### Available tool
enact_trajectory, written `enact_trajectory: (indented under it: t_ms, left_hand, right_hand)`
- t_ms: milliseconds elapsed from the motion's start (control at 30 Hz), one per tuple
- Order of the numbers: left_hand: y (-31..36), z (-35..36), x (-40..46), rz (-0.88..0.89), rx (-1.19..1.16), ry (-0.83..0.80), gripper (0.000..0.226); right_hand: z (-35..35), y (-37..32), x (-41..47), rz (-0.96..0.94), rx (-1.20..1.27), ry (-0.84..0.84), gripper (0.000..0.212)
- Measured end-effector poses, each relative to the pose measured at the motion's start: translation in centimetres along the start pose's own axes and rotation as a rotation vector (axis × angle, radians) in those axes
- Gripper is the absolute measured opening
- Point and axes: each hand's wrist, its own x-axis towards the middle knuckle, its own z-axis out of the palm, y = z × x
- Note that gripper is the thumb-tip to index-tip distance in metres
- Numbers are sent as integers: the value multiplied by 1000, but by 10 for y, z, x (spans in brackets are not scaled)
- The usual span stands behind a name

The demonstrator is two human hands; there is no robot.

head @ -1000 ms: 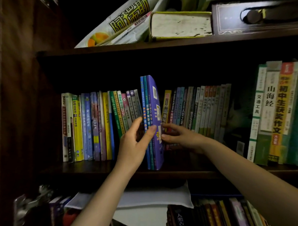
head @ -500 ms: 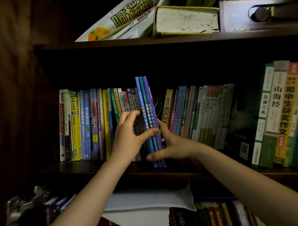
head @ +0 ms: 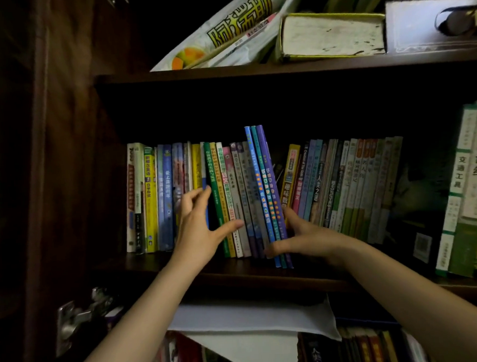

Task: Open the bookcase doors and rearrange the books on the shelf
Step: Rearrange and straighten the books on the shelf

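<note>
A row of upright books [head: 164,197] fills the middle shelf [head: 236,274] of the dark wooden bookcase. Three tall thin books [head: 265,185], blue, teal and purple, stick out of the row and lean left, with their bottoms pulled forward toward the shelf edge. My right hand [head: 305,238] grips them low down, thumb in front and fingers behind their right side. My left hand [head: 198,229] is spread open, fingertips at the dark gap beside a green book [head: 212,182] and thumb across the leaning spines. A second group of books [head: 347,187] leans right of a gap.
The open door [head: 41,189] with its metal hinge [head: 74,316] stands at the left. Larger books [head: 467,192] sit at the far right. The upper shelf holds a thick book [head: 332,34] and a bag [head: 225,33]. Below are white paper [head: 251,317] and more books.
The three tall books tipped from upright to leaning left against the row. My left hand slid left off them to the gap by the green book. My right hand dropped to their lower end.
</note>
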Motion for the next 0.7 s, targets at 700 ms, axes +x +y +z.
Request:
enact_trajectory:
  t_ms: [700]
  left_hand:
    - [-18, -13, 6, 164, 63, -102, 92]
  right_hand:
    - [9, -10, 18, 63, -68, -81, 109]
